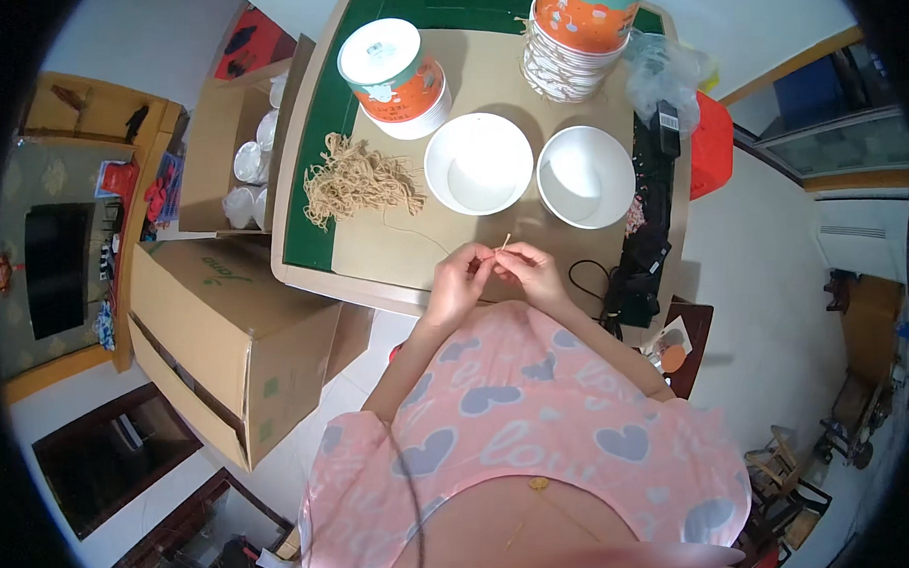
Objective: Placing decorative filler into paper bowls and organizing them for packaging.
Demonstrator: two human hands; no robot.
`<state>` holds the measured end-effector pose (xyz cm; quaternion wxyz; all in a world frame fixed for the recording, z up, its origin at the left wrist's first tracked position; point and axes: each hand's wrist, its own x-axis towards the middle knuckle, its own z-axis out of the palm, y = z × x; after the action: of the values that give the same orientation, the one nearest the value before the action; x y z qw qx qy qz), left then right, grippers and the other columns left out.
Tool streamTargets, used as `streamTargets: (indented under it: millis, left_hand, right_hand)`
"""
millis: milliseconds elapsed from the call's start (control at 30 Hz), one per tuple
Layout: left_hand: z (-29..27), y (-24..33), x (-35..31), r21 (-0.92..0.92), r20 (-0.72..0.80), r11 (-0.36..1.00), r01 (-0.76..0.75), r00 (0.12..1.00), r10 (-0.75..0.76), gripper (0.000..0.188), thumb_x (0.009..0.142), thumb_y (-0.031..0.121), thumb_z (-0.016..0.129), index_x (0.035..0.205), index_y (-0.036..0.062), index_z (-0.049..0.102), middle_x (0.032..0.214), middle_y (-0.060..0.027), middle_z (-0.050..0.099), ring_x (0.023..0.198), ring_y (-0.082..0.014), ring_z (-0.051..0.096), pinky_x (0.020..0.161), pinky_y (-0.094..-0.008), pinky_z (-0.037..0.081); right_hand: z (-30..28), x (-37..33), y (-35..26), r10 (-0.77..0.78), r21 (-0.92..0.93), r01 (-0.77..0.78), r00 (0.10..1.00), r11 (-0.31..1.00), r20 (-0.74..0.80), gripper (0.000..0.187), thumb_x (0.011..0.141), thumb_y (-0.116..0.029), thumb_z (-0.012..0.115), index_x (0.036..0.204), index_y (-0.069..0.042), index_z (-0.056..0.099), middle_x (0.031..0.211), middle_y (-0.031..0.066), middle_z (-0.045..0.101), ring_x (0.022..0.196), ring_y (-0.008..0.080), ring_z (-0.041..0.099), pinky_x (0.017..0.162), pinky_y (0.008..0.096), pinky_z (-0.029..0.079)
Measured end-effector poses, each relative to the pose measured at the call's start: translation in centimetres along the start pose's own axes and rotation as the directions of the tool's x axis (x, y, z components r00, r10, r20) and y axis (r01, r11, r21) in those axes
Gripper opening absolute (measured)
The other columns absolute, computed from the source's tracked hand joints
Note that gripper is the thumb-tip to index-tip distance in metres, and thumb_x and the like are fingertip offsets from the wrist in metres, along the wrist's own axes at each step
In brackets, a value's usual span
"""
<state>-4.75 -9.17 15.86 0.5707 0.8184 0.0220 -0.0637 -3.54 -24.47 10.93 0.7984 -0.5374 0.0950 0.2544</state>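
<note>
Hands (461, 276) on outward-pointing string end (506, 240)

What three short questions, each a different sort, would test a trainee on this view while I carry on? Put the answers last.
1. How many white bowls show their open insides?
2. True or false: the left hand and the right hand are held wide apart.
3. Where does the tangled twine lie in the picture? A: left of those bowls. B: right of them. C: inside one of them.

Key: 1: two. 2: false, they are close together at a thin strand. 3: A.
</note>
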Motion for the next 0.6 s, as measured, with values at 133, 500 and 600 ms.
streamTargets:
  millis: [133, 500, 600]
  left_hand:
    - [-0.2, -1.3, 0.0, -0.139, 0.013, 0.986, 0.089, 0.996, -0.088, 0.006, 0.084, 0.004, 0.061, 0.088, 0.0000, 0.062, 0.075, -0.0073, 0.064, 0.065, -0.0118, 0.060, 0.061, -0.0252, 0.049]
    - [-8.2, -13.3, 0.7, 0.350, 0.054, 0.936, 0.035, 0.997, -0.057, 0.008, 0.081, 0.008, 0.062, 0.085, 0.0018, 0.064, 0.078, -0.0155, 0.065, 0.069, -0.0277, 0.065, 0.064, -0.0351, 0.051]
    - [-9.5, -13.7, 0.6, 0.527, 0.145, 0.850, 0.015, 0.984, -0.107, 0.010, 0.079, 0.010, 0.060, 0.084, 0.0032, 0.064, 0.079, -0.0182, 0.064, 0.073, -0.0333, 0.064, 0.066, -0.0408, 0.050]
  right_hand:
    - [1.0, -0.2, -2.8, -0.052, 0.315, 0.083, 0.993, 0.945, -0.109, 0.011, 0.091, -0.012, 0.054, 0.094, -0.004, 0.060, 0.095, 0.0068, 0.063, 0.084, 0.0145, 0.061, 0.078, 0.0276, 0.049]
    - [3.0, -4.4, -14.6, -0.549, 0.080, 0.616, 0.747, 0.783, -0.374, 0.009, 0.093, -0.012, 0.050, 0.088, -0.004, 0.049, 0.061, -0.0044, 0.032, 0.051, 0.0041, 0.028, 0.047, 0.0199, 0.023]
    - [5.1, -5.9, -14.6, -0.620, -0.086, 0.673, 0.616, 0.735, -0.486, 0.009, 0.093, -0.012, 0.050, 0.089, -0.004, 0.049, 0.061, -0.0053, 0.030, 0.051, 0.0041, 0.027, 0.047, 0.0195, 0.022]
